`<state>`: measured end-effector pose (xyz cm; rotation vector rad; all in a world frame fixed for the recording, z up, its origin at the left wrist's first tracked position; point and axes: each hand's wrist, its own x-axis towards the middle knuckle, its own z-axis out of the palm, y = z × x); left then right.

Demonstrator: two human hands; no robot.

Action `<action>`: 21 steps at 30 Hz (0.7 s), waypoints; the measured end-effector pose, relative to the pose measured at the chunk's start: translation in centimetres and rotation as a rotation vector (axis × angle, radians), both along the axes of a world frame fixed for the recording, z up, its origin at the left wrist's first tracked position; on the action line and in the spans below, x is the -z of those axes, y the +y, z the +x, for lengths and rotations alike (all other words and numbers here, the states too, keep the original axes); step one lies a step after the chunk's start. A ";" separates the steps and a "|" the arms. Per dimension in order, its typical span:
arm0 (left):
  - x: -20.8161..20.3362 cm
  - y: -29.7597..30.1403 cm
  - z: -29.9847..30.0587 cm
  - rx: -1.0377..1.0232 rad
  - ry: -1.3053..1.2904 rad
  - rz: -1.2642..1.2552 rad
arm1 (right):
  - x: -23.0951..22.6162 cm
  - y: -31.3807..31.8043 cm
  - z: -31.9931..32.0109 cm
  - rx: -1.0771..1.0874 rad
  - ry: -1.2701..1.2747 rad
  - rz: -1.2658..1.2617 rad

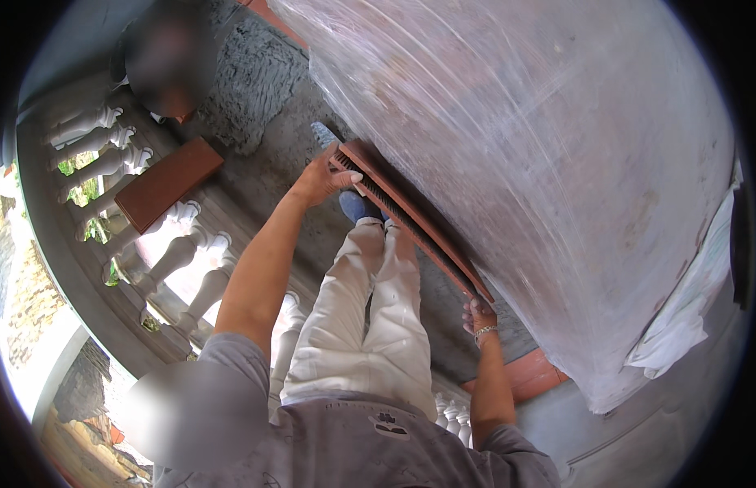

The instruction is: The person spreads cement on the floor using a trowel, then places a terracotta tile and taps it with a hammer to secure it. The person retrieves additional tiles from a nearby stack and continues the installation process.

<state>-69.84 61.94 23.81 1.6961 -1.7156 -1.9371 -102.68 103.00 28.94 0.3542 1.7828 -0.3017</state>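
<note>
Both my hands are closed on a long reddish-brown tile (423,224), held at a slant across the front of my legs. My left hand (325,177) grips its far end, with the thumb over the dark ridged side. My right hand (478,315), with a bracelet at the wrist, holds the near right end. The tile runs close beside a large surface covered in clear plastic sheeting (516,146). A pale grey-blue piece (322,133) shows just past the tile's far end; I cannot tell what it is.
Rough grey mortar (252,89) covers part of the floor ahead. At left, another reddish-brown tile (168,184) rests by a white balustrade (170,264). A blurred person is at the far left. Reddish tiling (520,376) lies at lower right, near a whitish cloth or sheet (675,333).
</note>
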 end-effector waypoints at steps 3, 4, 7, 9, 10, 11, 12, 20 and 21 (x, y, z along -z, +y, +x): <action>-0.1 0.7 1.2 0.000 -0.013 0.044 | -2.0 -2.7 1.3 -0.766 0.216 0.123; -0.4 1.0 1.6 -0.007 -0.010 0.065 | -3.0 -3.8 2.1 -1.058 0.291 0.152; -1.5 1.7 2.6 -0.029 -0.004 0.132 | -5.6 -8.1 5.5 -1.411 0.399 -0.091; -2.1 1.7 3.1 -0.021 -0.074 0.152 | -4.9 -11.8 8.6 -1.432 0.343 -0.262; -2.4 1.7 3.4 0.005 -0.099 0.144 | -4.3 -13.3 9.8 -1.450 0.319 -0.371; -2.6 1.6 3.5 0.025 -0.128 0.145 | -3.4 -14.7 10.8 -1.442 0.277 -0.347; -2.7 1.6 3.7 0.047 -0.156 0.157 | -2.3 -15.9 11.7 -1.439 0.225 -0.306; -3.4 2.9 3.9 0.031 -0.192 0.060 | 1.9 -18.1 12.3 -1.607 0.120 -0.172; -3.6 3.2 4.1 0.003 -0.178 0.054 | 1.6 -18.3 12.3 -1.600 0.172 -0.225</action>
